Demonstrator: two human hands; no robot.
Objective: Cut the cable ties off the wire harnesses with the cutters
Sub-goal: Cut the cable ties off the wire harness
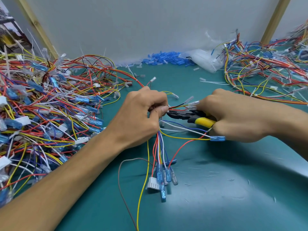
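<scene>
Yellow-handled cutters (191, 116) point their black nose at the wire harness (159, 145), which my left hand (141, 114) grips in a fist over the middle of the green mat (216, 189); my right hand (236, 117) wraps round the handles. I cannot make out the tie itself. The tangled pile (41, 105) at left suggests plenty remains; the looser heap (266, 72) and white tie offcuts (213, 82) suggest some are done

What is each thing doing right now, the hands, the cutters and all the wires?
Left hand: grips the bundled colourful wire harness.
Right hand: grips the yellow-handled black metal cutters.
Cutters: tip at the harness beside the left thumb.
Harness: held, ends trailing onto the green table.
Tangled wire pile: lying loose, left side.
</scene>
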